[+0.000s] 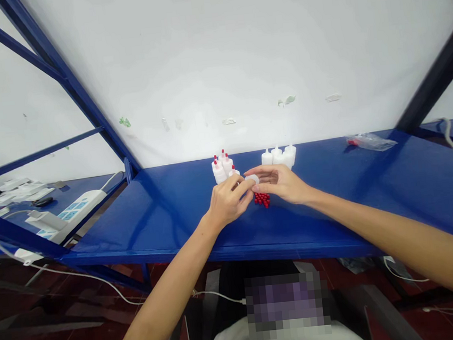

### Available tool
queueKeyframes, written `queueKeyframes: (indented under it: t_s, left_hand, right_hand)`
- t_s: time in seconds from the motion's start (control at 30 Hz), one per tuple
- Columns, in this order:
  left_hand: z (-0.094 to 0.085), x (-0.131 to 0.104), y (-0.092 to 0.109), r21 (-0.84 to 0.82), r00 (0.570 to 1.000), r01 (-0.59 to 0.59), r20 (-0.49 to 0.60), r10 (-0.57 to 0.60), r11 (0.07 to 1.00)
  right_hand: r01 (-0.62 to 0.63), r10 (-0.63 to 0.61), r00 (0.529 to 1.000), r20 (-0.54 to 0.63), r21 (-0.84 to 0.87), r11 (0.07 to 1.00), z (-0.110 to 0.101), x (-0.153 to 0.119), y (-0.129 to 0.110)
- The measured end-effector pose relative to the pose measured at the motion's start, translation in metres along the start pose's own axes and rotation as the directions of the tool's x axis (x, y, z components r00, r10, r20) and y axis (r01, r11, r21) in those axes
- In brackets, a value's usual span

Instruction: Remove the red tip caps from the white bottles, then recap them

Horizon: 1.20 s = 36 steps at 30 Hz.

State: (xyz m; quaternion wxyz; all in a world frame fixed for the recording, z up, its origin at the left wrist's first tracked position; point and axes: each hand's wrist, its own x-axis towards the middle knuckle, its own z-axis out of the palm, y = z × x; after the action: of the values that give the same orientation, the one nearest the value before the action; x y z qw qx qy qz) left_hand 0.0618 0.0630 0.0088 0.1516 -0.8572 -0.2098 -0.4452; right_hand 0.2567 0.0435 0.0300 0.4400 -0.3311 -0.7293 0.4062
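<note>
Over the middle of the blue table (165, 202), my left hand (229, 199) and my right hand (286, 183) meet around a small white bottle (253, 178). It lies tilted between them, its base end showing, while my left fingers cover the rest. Both hands are closed on it. Just below my fingers is a small pile of red caps (262, 201). Behind my left hand stand several white squeeze bottles with red tips (220, 169). Beyond my right hand stands a group of white bottles with bare nozzles (277, 156).
A clear plastic bag (372, 142) with something red inside lies at the back right. On the left, a white power strip (74, 211) with cables runs beside the blue frame post (84, 109). A white wall (219, 58) closes off the table's back edge.
</note>
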Motion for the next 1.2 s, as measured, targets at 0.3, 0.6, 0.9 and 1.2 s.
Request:
queueKeyframes:
  t_s: [0.3, 0.6, 0.9, 1.2]
  left_hand:
    - [-0.016, 0.039, -0.044, 0.090, 0.943, 0.307, -0.163, -0.290, 0.947]
    - [0.001, 0.035, -0.059, 0.154, 0.947, 0.312, 0.025, -0.319, 0.938]
    - [0.001, 0.036, -0.062, 0.198, 0.952, 0.249, 0.132, -0.278, 0.948]
    - [0.000, 0.035, -0.066, 0.305, 0.953, 0.282, 0.019, -0.302, 0.910]
  right_hand:
    - [-0.114, -0.267, 0.836, -0.481, -0.627, 0.771, -0.048, 0.005, 0.005]
    - [-0.342, -0.193, 0.772, -0.605, -0.652, 0.677, -0.084, 0.014, 0.020]
    - [-0.303, -0.045, 0.904, -0.425, -0.712, 0.634, -0.077, 0.014, 0.035]
    - [-0.077, -0.229, 0.921, -0.316, -0.723, 0.687, -0.056, 0.012, 0.028]
